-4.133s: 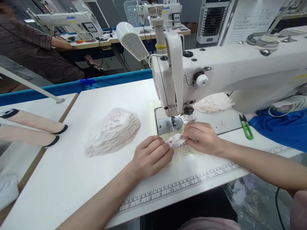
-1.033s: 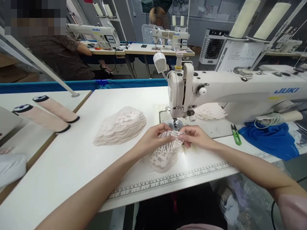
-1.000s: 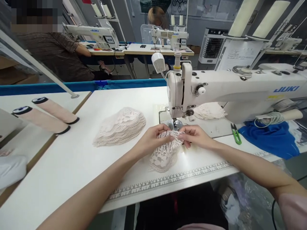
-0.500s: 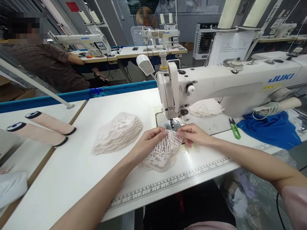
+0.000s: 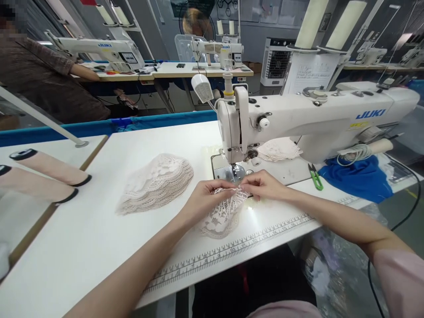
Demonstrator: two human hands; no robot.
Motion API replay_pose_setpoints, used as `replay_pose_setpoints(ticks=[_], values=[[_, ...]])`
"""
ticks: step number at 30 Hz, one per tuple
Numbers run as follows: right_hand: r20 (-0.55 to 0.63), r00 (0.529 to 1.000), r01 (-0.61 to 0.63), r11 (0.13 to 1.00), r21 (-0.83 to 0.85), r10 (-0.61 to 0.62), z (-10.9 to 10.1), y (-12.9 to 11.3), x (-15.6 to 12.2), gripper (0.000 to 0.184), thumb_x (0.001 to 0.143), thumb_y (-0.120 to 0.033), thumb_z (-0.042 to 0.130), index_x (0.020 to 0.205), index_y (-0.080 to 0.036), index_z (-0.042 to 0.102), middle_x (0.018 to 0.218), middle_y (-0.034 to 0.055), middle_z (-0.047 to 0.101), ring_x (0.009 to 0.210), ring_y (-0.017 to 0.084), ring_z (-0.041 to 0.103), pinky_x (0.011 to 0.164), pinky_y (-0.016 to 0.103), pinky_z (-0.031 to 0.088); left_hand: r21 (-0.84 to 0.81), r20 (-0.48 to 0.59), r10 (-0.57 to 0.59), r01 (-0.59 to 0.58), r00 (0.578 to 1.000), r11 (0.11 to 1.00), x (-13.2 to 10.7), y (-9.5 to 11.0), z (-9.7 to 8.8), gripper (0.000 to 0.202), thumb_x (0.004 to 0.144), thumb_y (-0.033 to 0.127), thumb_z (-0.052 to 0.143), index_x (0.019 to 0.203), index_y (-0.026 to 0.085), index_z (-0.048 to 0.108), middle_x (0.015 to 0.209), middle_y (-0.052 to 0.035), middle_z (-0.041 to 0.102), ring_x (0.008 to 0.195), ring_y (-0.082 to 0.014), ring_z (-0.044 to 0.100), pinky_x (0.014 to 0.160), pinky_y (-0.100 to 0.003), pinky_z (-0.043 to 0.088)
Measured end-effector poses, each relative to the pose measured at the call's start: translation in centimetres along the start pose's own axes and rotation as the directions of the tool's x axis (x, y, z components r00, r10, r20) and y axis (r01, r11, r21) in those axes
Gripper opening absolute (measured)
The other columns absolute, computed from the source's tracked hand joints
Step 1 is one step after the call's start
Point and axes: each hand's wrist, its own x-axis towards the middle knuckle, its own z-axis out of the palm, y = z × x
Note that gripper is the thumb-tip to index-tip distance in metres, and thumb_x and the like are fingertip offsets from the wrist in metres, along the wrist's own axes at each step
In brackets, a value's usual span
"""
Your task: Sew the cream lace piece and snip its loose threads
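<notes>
A cream lace piece (image 5: 222,217) hangs from my fingers onto the table just in front of the sewing machine (image 5: 232,128). My left hand (image 5: 207,198) pinches its upper edge from the left. Close beside it, my right hand (image 5: 263,185) is closed on the same edge, thumb and fingertips together. Both hands are just in front of the presser foot (image 5: 234,170). To the left lies a stack of similar lace pieces (image 5: 157,183). More lace pieces (image 5: 280,149) rest behind the needle, under the machine arm.
Green thread snips (image 5: 315,176) and a blue cloth (image 5: 357,179) lie to the right. Two peach thread cones (image 5: 49,167) lie at the left. A printed ruler (image 5: 232,251) runs along the table's front edge. Another person (image 5: 49,84) sits at a machine beyond.
My hands have drawn together along the lace's upper edge, which now sits slightly lower, clear of the presser foot. The camera view has turned a little to the right.
</notes>
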Motion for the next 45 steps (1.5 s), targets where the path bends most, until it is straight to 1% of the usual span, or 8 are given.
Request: replay_pose_setpoints(ticks=[4, 8, 11, 14, 24, 34, 39, 45], values=[[0.006, 0.999, 0.038, 0.975, -0.220, -0.038, -1.1, -1.2, -0.2, 0.018, 0.088, -0.033, 0.057, 0.094, -0.019, 0.066, 0.082, -0.0002, 0.067, 0.055, 0.007, 0.055, 0.052, 0.020, 0.042, 0.196, -0.076, 0.382, -0.361, 0.921, 0.912, -0.5, -0.6, 0.5, 0.010, 0.083, 0.022, 0.063, 0.087, 0.022, 0.071, 0.094, -0.0039, 0.069, 0.081, -0.0145, 0.065, 0.061, -0.023, 0.051], [-0.092, 0.989, -0.003, 0.609, -0.793, -0.115, -3.1, -1.6, -2.3, 0.017, 0.089, -0.028, 0.054, 0.101, -0.023, 0.066, 0.096, -0.0003, 0.070, 0.071, 0.011, 0.062, 0.061, 0.022, 0.042, 0.463, -0.019, 0.768, -0.675, 0.640, 0.574, -1.0, -1.1, 0.7, 0.018, 0.085, 0.009, 0.055, 0.094, 0.020, 0.066, 0.101, -0.0044, 0.071, 0.080, -0.0120, 0.068, 0.052, -0.018, 0.049], [-0.255, 0.958, -0.178, 0.431, -0.885, -0.128, -4.5, -0.7, -5.2, 0.020, 0.090, -0.022, 0.049, 0.101, -0.021, 0.066, 0.102, 0.0033, 0.069, 0.089, 0.018, 0.064, 0.063, 0.024, 0.042, 0.602, 0.108, 0.915, -0.758, 0.388, 0.251, -1.3, -1.0, 0.6, 0.017, 0.086, 0.007, 0.055, 0.096, 0.018, 0.063, 0.088, -0.0029, 0.074, 0.076, -0.0128, 0.070, 0.057, -0.020, 0.054], [-0.380, 0.915, -0.322, 0.321, -0.891, -0.138, -5.4, 0.6, -8.3, 0.025, 0.092, -0.020, 0.043, 0.101, -0.017, 0.067, 0.104, 0.0085, 0.069, 0.097, 0.023, 0.061, 0.066, 0.028, 0.043, 0.650, 0.183, 0.947, -0.755, 0.263, 0.084, -1.7, -0.9, 0.6, 0.019, 0.086, 0.007, 0.055, 0.100, 0.018, 0.061, 0.088, -0.0042, 0.075, 0.069, -0.0126, 0.070, 0.049, -0.020, 0.049], [-0.550, 0.829, -0.543, 0.083, -0.835, -0.103, -5.2, 2.9, -13.1, 0.032, 0.093, -0.016, 0.039, 0.116, -0.011, 0.061, 0.115, 0.0144, 0.066, 0.103, 0.029, 0.060, 0.075, 0.035, 0.046, 0.664, 0.271, 0.950, -0.745, 0.155, -0.068, -1.8, -0.2, 0.5, 0.021, 0.081, 0.001, 0.058, 0.096, 0.016, 0.063, 0.086, -0.0078, 0.075, 0.053, -0.0100, 0.063, 0.039, -0.021, 0.040], [-0.455, 0.889, -0.447, 0.108, -0.888, -0.057, -4.6, 2.2, -13.8, 0.047, 0.084, -0.001, 0.040, 0.126, -0.015, 0.056, 0.120, 0.0090, 0.065, 0.100, 0.023, 0.064, 0.054, 0.025, 0.046, 0.665, 0.276, 0.945, -0.745, 0.177, -0.055, -1.9, 0.1, 0.3, 0.026, 0.083, 0.002, 0.055, 0.099, 0.021, 0.062, 0.087, -0.0045, 0.076, 0.051, -0.0095, 0.063, 0.038, -0.020, 0.039], [-0.504, 0.841, -0.385, 0.436, -0.814, -0.198, -4.0, 1.8, -12.9, 0.043, 0.088, -0.006, 0.036, 0.125, -0.015, 0.056, 0.113, 0.0120, 0.066, 0.095, 0.023, 0.064, 0.067, 0.030, 0.052, 0.678, 0.244, 0.952, -0.734, 0.187, -0.029, -1.7, -0.6, 0.6, 0.016, 0.084, 0.004, 0.058, 0.092, 0.018, 0.061, 0.088, -0.0063, 0.075, 0.057, -0.0097, 0.066, 0.039, -0.020, 0.039], [-0.450, 0.805, 0.082, 0.825, -0.558, -0.385, 0.6, -3.9, -10.2, 0.038, 0.094, -0.012, 0.039, 0.126, -0.026, 0.055, 0.108, 0.0083, 0.061, 0.096, 0.018, 0.061, 0.080, 0.031, 0.052, 0.666, 0.215, 0.948, -0.745, 0.236, 0.034, -1.6, -1.0, 0.6, 0.014, 0.082, 0.004, 0.060, 0.090, 0.015, 0.059, 0.089, -0.0087, 0.075, 0.062, -0.0106, 0.068, 0.043, -0.020, 0.042]])
